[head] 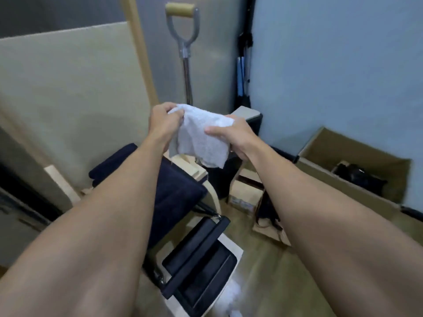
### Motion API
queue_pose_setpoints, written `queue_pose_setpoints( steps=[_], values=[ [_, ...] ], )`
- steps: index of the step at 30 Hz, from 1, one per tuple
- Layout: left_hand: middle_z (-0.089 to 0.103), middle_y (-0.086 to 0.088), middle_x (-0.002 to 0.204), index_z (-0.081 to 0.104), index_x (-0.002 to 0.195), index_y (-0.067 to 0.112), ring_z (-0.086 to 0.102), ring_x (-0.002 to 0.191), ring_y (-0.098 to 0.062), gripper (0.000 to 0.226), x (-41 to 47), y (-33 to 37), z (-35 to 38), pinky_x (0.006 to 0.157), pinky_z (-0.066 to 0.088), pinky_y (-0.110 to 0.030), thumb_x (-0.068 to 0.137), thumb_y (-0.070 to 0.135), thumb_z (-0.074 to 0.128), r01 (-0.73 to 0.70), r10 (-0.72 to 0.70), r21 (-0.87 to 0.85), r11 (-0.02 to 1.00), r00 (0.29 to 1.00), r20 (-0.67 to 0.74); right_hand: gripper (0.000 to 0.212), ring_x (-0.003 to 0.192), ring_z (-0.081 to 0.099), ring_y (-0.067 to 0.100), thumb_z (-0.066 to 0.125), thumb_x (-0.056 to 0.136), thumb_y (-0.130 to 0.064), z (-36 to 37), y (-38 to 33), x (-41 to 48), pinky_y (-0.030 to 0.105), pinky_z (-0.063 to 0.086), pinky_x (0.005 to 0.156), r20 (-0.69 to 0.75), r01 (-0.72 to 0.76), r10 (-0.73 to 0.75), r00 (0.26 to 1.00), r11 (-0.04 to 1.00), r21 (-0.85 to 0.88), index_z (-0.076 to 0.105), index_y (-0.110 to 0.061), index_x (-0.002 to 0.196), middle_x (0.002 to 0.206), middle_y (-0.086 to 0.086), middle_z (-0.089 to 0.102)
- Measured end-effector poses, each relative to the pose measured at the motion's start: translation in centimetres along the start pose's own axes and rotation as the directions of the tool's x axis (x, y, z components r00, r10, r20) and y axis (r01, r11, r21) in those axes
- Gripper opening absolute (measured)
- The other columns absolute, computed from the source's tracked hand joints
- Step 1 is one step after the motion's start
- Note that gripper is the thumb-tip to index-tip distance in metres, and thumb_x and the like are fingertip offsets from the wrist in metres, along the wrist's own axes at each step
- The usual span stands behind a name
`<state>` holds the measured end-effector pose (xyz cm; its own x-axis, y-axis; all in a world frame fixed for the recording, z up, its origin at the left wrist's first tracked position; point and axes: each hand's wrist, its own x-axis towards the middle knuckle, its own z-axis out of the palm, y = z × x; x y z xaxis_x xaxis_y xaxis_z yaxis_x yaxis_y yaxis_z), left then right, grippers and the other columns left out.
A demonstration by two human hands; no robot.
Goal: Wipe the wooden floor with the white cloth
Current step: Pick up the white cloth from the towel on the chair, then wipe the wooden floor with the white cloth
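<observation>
A white cloth (201,136) hangs in the air in front of me, held between both hands at chest height. My left hand (163,123) grips its upper left corner. My right hand (235,136) pinches its right edge between thumb and fingers. The cloth's lower part droops loose below the hands. The wooden floor (274,277) lies far below, in the lower middle between my forearms, with a small white patch on it near the bottom edge.
A dark padded chair (174,193) with black frame parts (201,255) stands under my left arm. A shovel (185,53) leans on the back wall. Open cardboard boxes (352,165) sit at the right, a smaller one (245,195) in the middle. A beige board (68,99) stands left.
</observation>
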<state>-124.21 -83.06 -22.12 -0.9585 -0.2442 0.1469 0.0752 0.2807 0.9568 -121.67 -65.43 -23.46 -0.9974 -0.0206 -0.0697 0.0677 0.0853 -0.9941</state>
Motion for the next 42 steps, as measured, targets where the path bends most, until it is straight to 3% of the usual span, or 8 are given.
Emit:
queue_pose_setpoints(
  steps=[9,15,19,23,26,32,38,42],
  values=[
    [0.059,0.009,0.067,0.065,0.079,0.023,0.050,0.058,-0.004,0.018,-11.6,7.3,17.7,0.047,0.041,-0.013,0.080,0.009,0.055,-0.144,0.156,-0.061,0.988,0.903,0.399,0.036,0.095,0.070,0.025,0.076,0.073,-0.016,-17.7,1.2,-14.5,0.039,0.056,0.088,-0.314,-0.059,0.103,0.944,0.988,0.145,0.068,-0.010,0.108,0.101,0.010,0.073],
    [0.064,0.003,0.082,0.063,0.085,0.022,0.056,0.075,-0.011,0.011,-23.7,8.8,29.5,0.070,0.046,-0.021,0.086,0.016,0.054,-0.185,0.198,-0.083,0.979,0.783,0.589,0.013,0.084,0.070,0.015,0.071,0.083,-0.018,-28.5,5.1,-26.7,0.031,0.058,0.075,-0.587,-0.044,0.140,0.798,0.984,0.174,0.064,-0.017,0.095,0.095,0.004,0.072],
    [0.059,0.007,0.087,0.058,0.089,0.023,0.052,0.083,-0.013,0.010,-33.7,8.9,35.7,0.074,0.040,-0.024,0.087,0.023,0.049,-0.265,0.238,-0.055,0.963,0.734,0.636,0.023,0.091,0.070,0.018,0.071,0.083,-0.020,-34.2,9.4,-35.3,0.032,0.058,0.081,-0.689,-0.001,0.178,0.702,0.968,0.250,0.066,-0.012,0.104,0.101,0.005,0.072],
    [0.058,0.003,0.095,0.057,0.090,0.020,0.051,0.087,-0.014,0.010,-44.8,8.7,40.5,0.074,0.039,-0.024,0.091,0.020,0.047,-0.203,0.197,-0.069,0.977,0.716,0.669,0.041,0.094,0.071,0.024,0.081,0.071,-0.016,-39.2,14.0,-44.3,0.041,0.056,0.089,-0.671,0.020,0.273,0.690,0.918,0.395,0.065,-0.004,0.107,0.100,0.011,0.074],
    [0.059,0.002,0.095,0.059,0.093,0.018,0.053,0.089,-0.015,0.014,-51.5,8.8,43.5,0.074,0.040,-0.025,0.092,0.019,0.046,-0.153,0.140,-0.044,0.987,0.702,0.699,0.048,0.095,0.070,0.026,0.083,0.064,-0.007,-43.8,16.8,-50.1,0.043,0.053,0.093,-0.601,-0.092,0.360,0.714,0.899,0.429,0.064,0.000,0.108,0.101,0.013,0.073],
    [0.060,0.003,0.095,0.063,0.096,0.017,0.054,0.091,-0.016,0.017,-59.6,9.0,49.5,0.077,0.042,-0.025,0.093,0.019,0.047,-0.163,0.082,0.026,0.986,0.619,0.781,0.038,0.091,0.072,0.023,0.080,0.068,-0.005,-50.9,20.1,-57.3,0.038,0.058,0.079,-0.664,-0.046,0.395,0.634,0.877,0.478,0.065,-0.006,0.104,0.096,0.008,0.075],
    [0.060,0.003,0.091,0.062,0.094,0.017,0.052,0.086,-0.015,0.016,-65.7,9.1,56.0,0.074,0.038,-0.022,0.093,0.019,0.046,-0.166,0.103,-0.008,0.986,0.576,0.811,0.030,0.097,0.070,0.024,0.071,0.083,-0.012,-55.3,22.8,-61.0,0.040,0.056,0.087,-0.740,0.031,0.427,0.520,0.856,0.516,0.063,-0.005,0.112,0.105,0.011,0.072],
    [0.057,0.005,0.089,0.057,0.090,0.021,0.050,0.080,-0.012,0.012,-69.3,9.8,59.6,0.058,0.036,-0.018,0.094,0.017,0.046,-0.137,0.087,-0.015,0.990,0.535,0.840,0.020,0.093,0.071,0.023,0.067,0.088,-0.019,-58.9,24.1,-63.2,0.037,0.058,0.078,-0.767,0.025,0.440,0.467,0.861,0.509,0.066,-0.008,0.105,0.098,0.011,0.074]
  ],
)
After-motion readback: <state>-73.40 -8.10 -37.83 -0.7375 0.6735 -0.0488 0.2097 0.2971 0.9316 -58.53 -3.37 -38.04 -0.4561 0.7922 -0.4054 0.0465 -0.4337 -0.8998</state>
